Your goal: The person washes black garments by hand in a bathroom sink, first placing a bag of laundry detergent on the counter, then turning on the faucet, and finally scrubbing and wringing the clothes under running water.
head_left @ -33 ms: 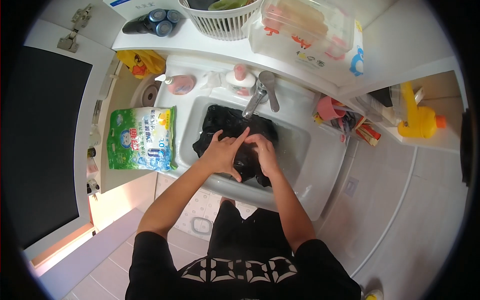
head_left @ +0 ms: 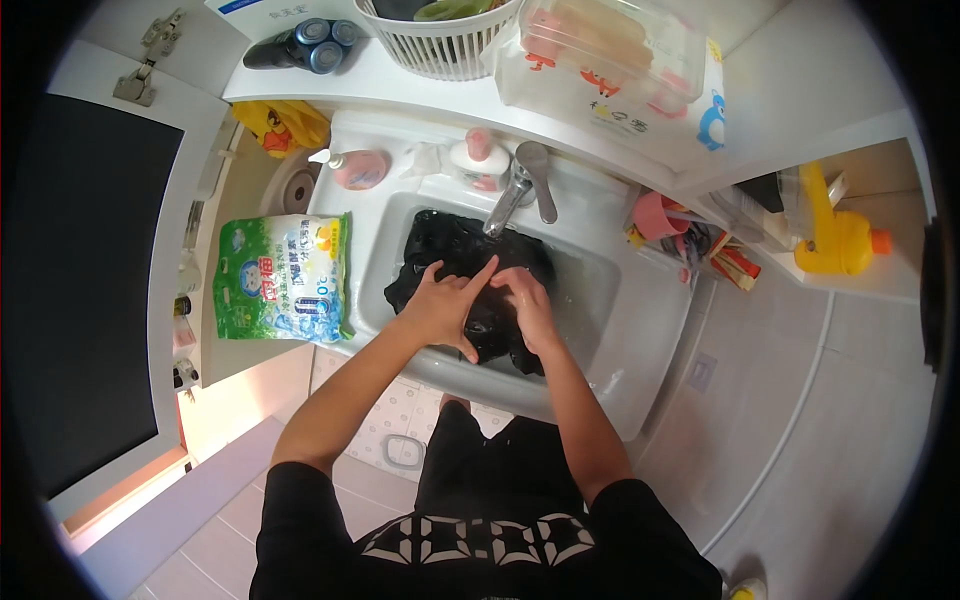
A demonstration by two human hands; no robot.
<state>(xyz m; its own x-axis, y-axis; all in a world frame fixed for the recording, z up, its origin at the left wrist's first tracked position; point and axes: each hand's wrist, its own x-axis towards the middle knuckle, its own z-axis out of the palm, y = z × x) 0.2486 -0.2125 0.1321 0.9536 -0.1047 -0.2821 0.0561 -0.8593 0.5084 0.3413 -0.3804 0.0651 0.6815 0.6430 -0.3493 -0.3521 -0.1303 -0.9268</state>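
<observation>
A crumpled black cloth (head_left: 430, 245), wet and shiny, lies in the white sink (head_left: 600, 350) under the spout of the chrome faucet (head_left: 522, 188). My left hand (head_left: 446, 305) is over it with the fingers spread: one points toward the faucet, and the thumb reaches back toward the sink's front rim. Beside it, my right hand (head_left: 530, 310) has its fingers bent and drawn together near the tip of that pointing finger. Whatever those bent fingers may hold is hidden. Some water shows in the basin to the right of the cloth.
A green-and-white detergent bag (head_left: 283, 278) lies left of the sink. Behind the basin stand a pink pump bottle (head_left: 360, 170) and a white bottle (head_left: 480, 165). The shelf above holds an electric shaver (head_left: 310, 46), a white basket (head_left: 440, 45) and a clear box (head_left: 615, 45).
</observation>
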